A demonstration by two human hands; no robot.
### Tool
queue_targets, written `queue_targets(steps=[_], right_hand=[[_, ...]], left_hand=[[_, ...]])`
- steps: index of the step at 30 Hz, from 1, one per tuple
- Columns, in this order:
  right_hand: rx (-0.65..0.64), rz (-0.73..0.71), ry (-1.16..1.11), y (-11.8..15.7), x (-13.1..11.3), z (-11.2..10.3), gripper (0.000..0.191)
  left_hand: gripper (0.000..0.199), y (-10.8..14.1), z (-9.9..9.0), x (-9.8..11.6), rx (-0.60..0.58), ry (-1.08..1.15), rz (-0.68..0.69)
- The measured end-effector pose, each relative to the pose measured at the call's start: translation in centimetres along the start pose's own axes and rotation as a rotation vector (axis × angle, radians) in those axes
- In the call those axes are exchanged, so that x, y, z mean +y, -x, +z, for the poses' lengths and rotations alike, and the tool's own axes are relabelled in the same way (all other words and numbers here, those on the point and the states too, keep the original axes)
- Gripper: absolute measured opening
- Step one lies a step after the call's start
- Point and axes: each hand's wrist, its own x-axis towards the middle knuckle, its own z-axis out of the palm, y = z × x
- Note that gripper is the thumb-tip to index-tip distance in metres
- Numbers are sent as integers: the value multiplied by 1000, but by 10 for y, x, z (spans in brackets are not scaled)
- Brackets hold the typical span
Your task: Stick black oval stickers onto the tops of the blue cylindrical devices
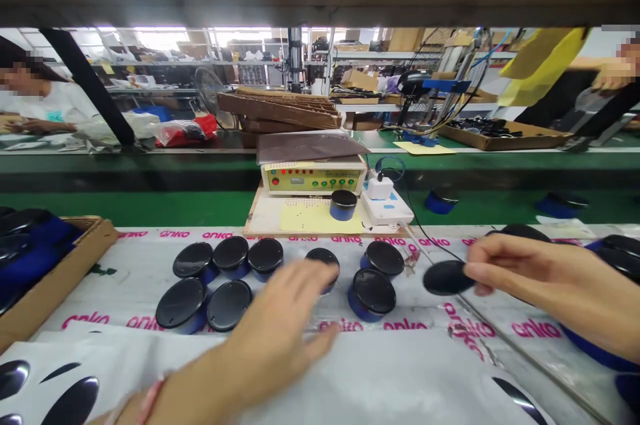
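Note:
My right hand (pixel 520 272) pinches the edge of a thin black disc (pixel 447 278) above the right part of the table. My left hand (pixel 285 318), slightly blurred, reaches over the middle with thumb and fingers apart. Just beyond its fingertips stands a round container (pixel 323 265) with a black top, partly hidden by the hand. Two similar blue containers with black tops (pixel 372 293) stand between my hands, and several more (pixel 230 305) are grouped left of my left hand.
A control box (pixel 313 175) and a white power adapter (pixel 381 186) sit at the back centre. Cardboard trays (pixel 90 245) of blue parts stand at the left. White sheets with black ovals (pixel 75 402) lie in front. A person (pixel 60 102) sits across at the left.

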Motion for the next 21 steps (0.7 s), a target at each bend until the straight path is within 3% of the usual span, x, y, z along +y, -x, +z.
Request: queue_targets(steps=[3,5,8,11,21], right_hand=[[-313,6,-234,-30,-28,46,33],[-367,16,-282,-49,-37,79,34],[-407,37,-309,-67,-37,113,36],[-445,50,-346,-72,-33,125,34],[-498,28,-367,-71,-34,133,25]], left_hand=[[84,-25,-9,-21,-29,80,-275],[95,-34,-4,-31,-84,141,-312],[95,-37,6,-34,-97,201,-328],[94,-36,10,-32,-101,209,-366],[88,-36,12,-33,-72,189,-330]])
